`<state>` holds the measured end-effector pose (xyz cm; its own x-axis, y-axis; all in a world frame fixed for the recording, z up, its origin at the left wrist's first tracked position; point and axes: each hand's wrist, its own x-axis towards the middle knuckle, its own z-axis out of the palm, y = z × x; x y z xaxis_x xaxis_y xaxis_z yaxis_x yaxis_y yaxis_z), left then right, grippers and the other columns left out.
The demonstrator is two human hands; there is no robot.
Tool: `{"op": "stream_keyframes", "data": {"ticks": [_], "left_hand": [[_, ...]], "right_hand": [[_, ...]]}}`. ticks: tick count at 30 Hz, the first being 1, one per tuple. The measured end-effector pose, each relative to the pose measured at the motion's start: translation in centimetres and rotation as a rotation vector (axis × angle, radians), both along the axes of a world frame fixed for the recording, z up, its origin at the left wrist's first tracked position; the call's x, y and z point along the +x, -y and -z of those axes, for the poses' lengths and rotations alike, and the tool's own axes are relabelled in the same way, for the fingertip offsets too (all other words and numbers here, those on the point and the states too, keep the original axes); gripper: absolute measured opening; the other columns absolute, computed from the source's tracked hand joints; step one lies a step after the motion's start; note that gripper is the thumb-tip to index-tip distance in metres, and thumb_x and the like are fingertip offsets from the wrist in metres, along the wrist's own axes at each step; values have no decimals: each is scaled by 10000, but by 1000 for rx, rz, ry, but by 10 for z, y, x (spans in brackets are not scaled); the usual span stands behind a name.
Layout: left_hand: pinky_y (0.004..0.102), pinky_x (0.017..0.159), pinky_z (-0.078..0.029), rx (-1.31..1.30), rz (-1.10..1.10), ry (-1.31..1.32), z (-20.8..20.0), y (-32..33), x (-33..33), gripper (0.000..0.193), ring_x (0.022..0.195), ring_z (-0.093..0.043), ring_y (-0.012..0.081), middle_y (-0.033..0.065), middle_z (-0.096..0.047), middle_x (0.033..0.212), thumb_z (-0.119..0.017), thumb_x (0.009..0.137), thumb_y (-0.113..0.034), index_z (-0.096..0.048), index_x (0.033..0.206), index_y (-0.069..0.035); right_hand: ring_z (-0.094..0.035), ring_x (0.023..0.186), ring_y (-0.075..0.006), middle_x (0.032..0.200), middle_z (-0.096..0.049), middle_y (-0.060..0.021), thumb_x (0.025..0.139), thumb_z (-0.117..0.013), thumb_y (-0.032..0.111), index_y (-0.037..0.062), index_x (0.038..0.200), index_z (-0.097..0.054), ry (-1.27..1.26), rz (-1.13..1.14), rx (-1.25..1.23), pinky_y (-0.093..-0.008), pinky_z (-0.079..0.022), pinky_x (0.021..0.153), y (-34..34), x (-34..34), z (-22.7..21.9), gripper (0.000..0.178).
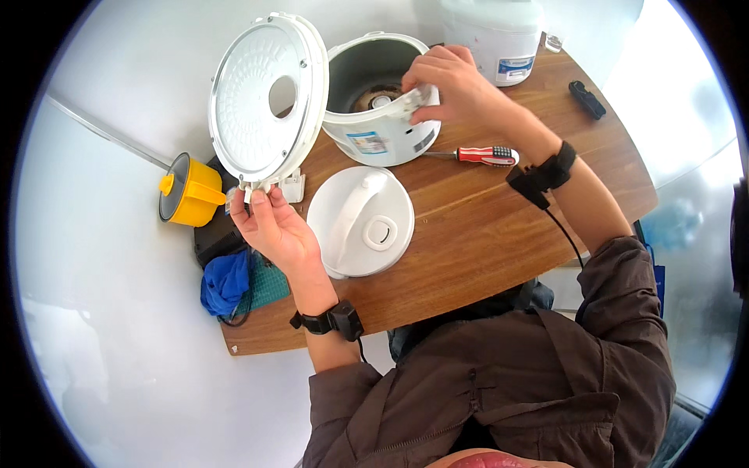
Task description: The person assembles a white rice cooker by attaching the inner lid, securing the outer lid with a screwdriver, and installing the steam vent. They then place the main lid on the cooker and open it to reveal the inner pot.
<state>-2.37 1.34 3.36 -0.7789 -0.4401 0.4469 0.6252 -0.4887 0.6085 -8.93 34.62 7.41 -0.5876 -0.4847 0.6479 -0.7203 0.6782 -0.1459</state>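
My left hand (273,228) pinches a small tab at the lower edge of a white round inner lid (246,101). The lid stands tilted up beside the cooker, with a hole near its middle. At the right side of the white rice cooker body (380,142), my right hand (449,82) has its thumb and fingers closed on the rim. Inside the cooker the grey wall runs down to a brown-stained bottom with a round centre piece. On the table in front lies a white round lid cover (398,210) with a curved handle.
A red and white screwdriver (485,156) lies right of the cooker. A large white jug (488,35) stands behind, with a black object (587,100) farther right. At left are a yellow pot (199,192), a blue cloth (225,285) and a green mat (269,285).
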Motion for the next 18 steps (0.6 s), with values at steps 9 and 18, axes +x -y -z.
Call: {"op": "stream_keyframes", "data": {"ticks": [9, 18], "left_hand": [[305, 871, -544, -98, -83, 50, -14, -30, 0, 284, 1010, -631, 175, 108, -636, 1199, -611, 986, 9, -515, 1248, -43], [352, 866, -565, -198, -195, 20, -36, -83, 2, 352, 1029, -635, 190, 126, -632, 1181, -637, 977, 8, -470, 1287, 5]], "right_hand": [[-569, 1052, -267, 985, -648, -25, 746, -848, 350, 144, 1013, -695, -36, 167, -178, -441, -404, 965, 65, 19, 8, 370], [-617, 1204, -186, 1314, -638, -93, 1040, -620, 402, -19, 1352, -546, 690, -532, -1214, -375, -534, 995, 46, 36, -37, 529]]}}
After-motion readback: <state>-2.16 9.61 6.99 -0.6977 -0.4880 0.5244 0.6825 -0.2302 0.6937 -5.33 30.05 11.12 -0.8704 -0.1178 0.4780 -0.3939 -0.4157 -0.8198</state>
